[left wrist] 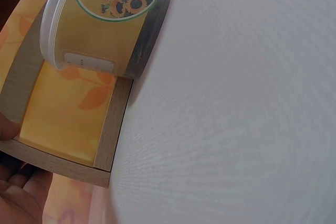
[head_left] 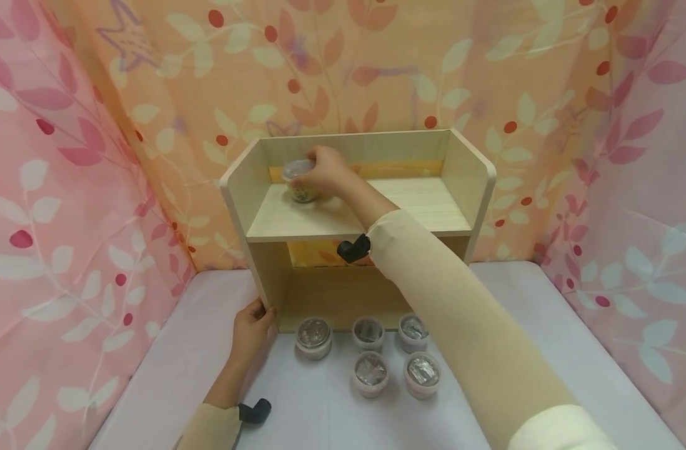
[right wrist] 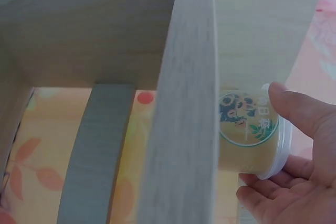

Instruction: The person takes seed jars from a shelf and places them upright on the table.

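Note:
My right hand (head_left: 330,172) holds a clear plastic tub (head_left: 302,191) with a lid, at the left of the small wooden shelf's (head_left: 343,215) upper board. In the right wrist view, the thumb lies at the lid rim and the fingers curl round the other side of the tub (right wrist: 249,140), which has a sunflower label. Its base is hidden behind the board edge. Low on the shelf's left side panel, my left hand (head_left: 249,331) grips the front edge. The left wrist view shows the thumb and fingers on opposite faces of that panel (left wrist: 63,165).
Several lidded tubs stand on the white tabletop (head_left: 315,406) before the shelf. The leftmost tub (head_left: 313,337) is nearest my left hand; the left wrist view shows a sunflower-labelled tub (left wrist: 100,40). Patterned curtains (head_left: 343,75) hang behind and at both sides.

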`<state>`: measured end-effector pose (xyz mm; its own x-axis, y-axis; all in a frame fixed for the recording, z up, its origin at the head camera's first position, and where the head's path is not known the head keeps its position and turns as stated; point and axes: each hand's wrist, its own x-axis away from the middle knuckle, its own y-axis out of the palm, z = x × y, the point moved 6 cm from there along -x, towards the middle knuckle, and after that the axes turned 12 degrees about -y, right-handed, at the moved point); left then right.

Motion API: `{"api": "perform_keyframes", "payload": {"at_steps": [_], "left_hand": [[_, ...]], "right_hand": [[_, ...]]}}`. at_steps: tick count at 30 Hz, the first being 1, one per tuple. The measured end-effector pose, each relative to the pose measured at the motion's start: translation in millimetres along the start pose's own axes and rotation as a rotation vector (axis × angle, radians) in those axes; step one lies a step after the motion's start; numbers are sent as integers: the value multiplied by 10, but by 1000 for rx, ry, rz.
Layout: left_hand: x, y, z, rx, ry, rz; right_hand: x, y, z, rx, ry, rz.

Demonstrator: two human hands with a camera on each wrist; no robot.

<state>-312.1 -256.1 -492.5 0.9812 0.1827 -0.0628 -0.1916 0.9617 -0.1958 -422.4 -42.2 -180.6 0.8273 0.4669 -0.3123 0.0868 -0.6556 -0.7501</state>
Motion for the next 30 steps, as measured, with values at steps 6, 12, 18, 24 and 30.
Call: {"api": "perform_keyframes", "payload": {"at_steps": [6,12,18,24,30], "left_hand": [[-5,-4,0,-22,-5,-1],[-20,-5,-3,-12,10,5],[-14,20,-25,-6,-6,-1],[11,15,-2,1,-4,-3],[7,0,9,-9,-16,-7]], "right_hand": [[86,-14,-73,-4,-18,16],[191,-37,-223,-5,-68,28],[403,-43,-276,-35,-104,49],[658,-55,-346,-87,-163,110],[957,-13,-384,-137,-177,144]]}}
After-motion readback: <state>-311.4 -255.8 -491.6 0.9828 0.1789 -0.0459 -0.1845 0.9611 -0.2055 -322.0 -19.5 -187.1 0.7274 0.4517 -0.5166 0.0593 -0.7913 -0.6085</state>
